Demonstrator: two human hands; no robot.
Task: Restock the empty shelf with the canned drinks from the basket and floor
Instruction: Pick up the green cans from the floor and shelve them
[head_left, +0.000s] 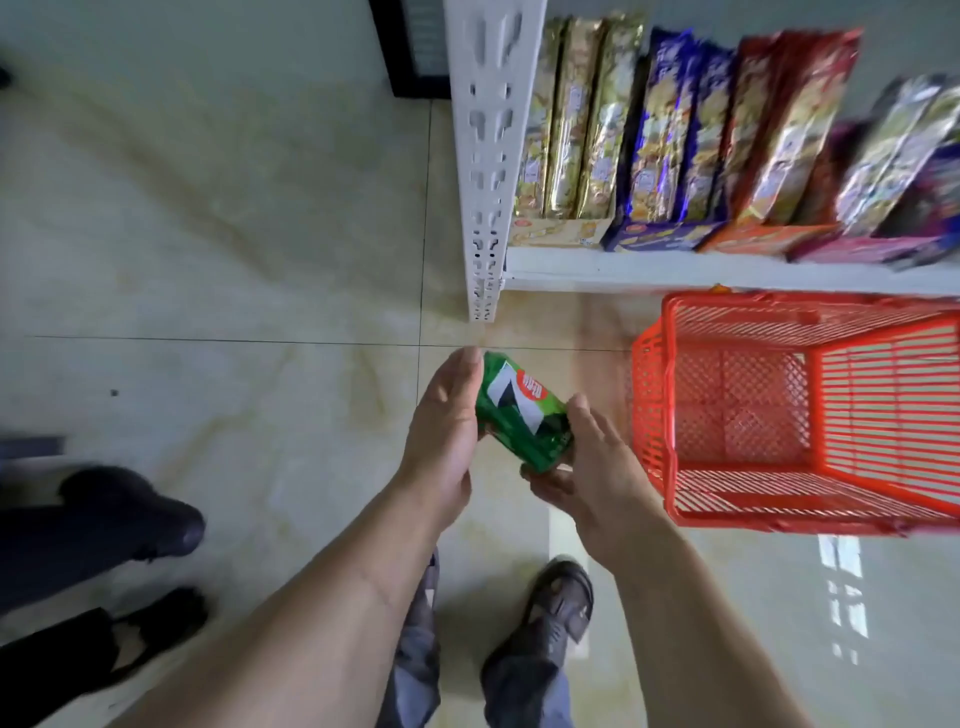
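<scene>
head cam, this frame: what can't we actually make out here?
- Empty shelf to restock: not in view; only a shelf of snack packs shows.
- Green can: both ends covered by the left hand and right hand; which end is the top is unclear.
- Red basket: right side cut off by the frame edge; no cans in the visible part.
- Snack pack labels: motion-blurred, unreadable.

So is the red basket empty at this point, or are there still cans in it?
Empty. The red basket shows only its bare mesh bottom and slatted walls. The one green can in view is outside it, held between both hands.
</scene>
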